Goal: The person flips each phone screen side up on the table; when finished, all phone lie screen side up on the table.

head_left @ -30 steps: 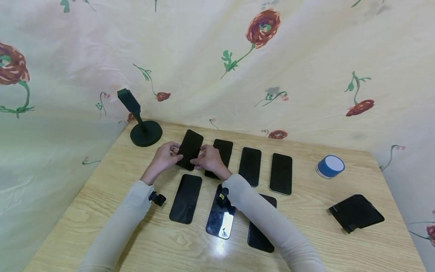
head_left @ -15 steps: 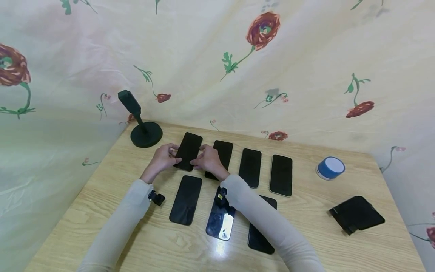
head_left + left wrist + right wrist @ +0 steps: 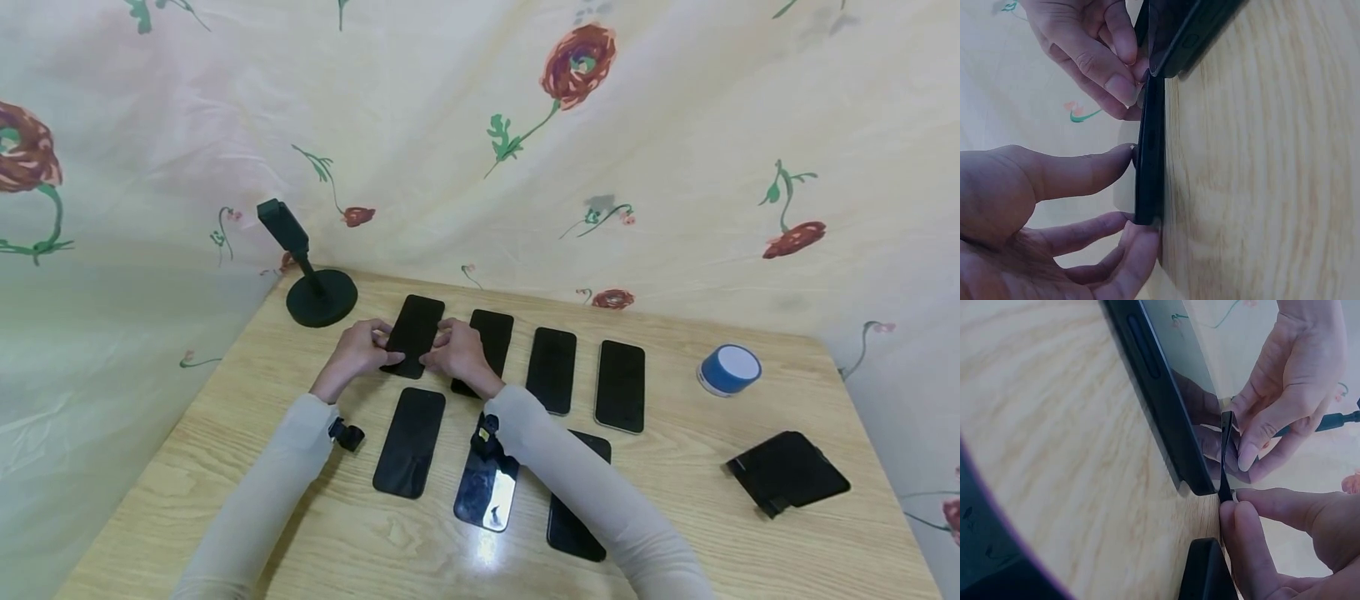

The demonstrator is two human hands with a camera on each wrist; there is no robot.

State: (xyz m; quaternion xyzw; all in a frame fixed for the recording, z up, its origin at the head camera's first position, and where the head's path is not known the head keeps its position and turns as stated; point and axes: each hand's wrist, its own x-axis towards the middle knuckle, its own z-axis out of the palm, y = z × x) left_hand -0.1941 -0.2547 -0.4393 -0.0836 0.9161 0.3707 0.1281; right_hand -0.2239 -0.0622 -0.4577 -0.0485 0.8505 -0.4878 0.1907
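Note:
A black smartphone lies flat at the left end of the back row on the wooden table, held by both hands. My left hand pinches its left edge, thumb over the screen. My right hand pinches the opposite edge near the lower corner. Seen edge-on in the left wrist view, the smartphone is close over the tabletop, with the fingers at its rim. To its right lies a second phone, partly hidden by my right hand. In front is another dark phone.
Two more phones continue the back row. In the front row, a glossy phone and a black one lie partly under my right forearm. A black stand, a blue-and-white round container and a black folding holder stand farther out.
The held smartphone has shifted slightly left and toward me, settling lower. Both hands stay on its edges and follow it. The other phones have not moved.

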